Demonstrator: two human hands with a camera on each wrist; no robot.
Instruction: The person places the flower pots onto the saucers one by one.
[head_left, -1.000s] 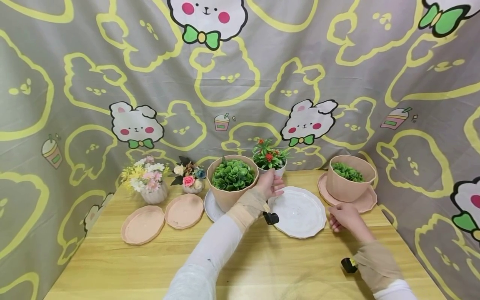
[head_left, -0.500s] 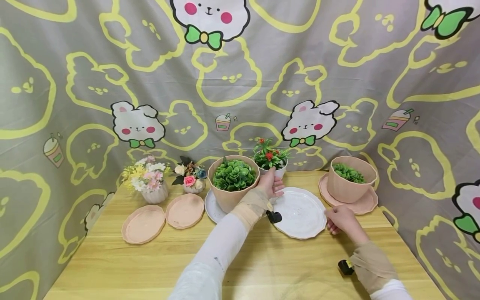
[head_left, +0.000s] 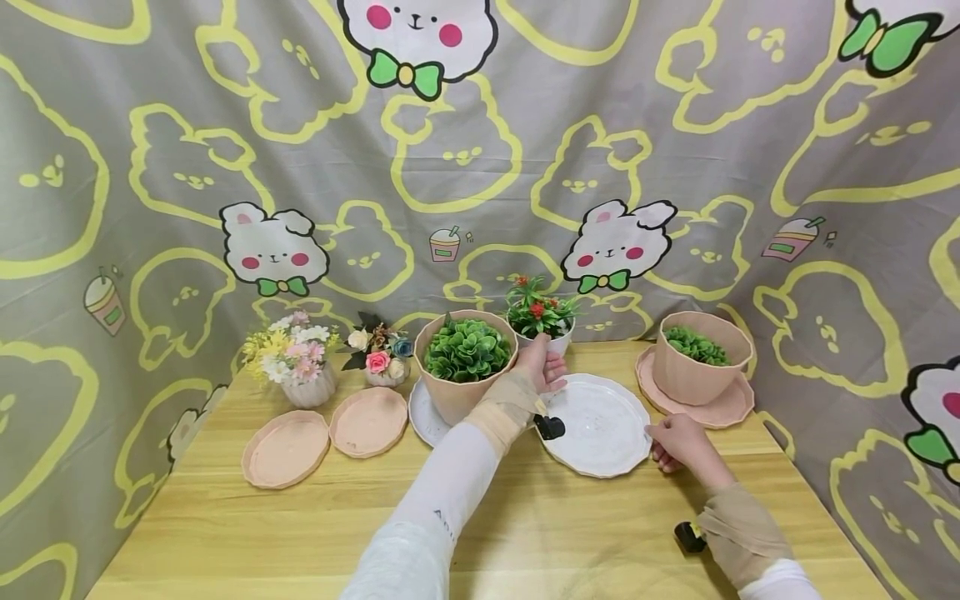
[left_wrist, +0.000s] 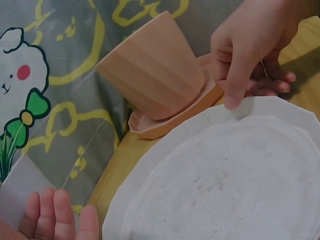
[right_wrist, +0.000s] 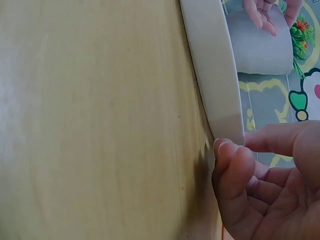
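My right hand (head_left: 684, 442) pinches the right rim of a round white plant saucer (head_left: 596, 429) between thumb and fingers; the right wrist view shows its fingertips (right_wrist: 232, 165) at the saucer's edge. The saucer lies on the wooden table. My left hand (head_left: 538, 367) is at the front of a white pot (head_left: 562, 343) holding a green plant with red flowers (head_left: 537, 310). Its fingers are extended and loosely spread in the left wrist view. Whether the thumb touches the pot, I cannot tell.
Left of my left arm, a peach pot (head_left: 450, 398) with leafy greenery stands on another white saucer (head_left: 424, 417). A similar peach pot (head_left: 693, 377) sits on a peach saucer (head_left: 738, 410) at right. Two peach saucers (head_left: 285, 450) and two small flower pots (head_left: 311, 385) are at left.
My right hand has moved slightly left, from beside the white saucer to its rim, and now pinches it. My left hand has stayed by the white pot.
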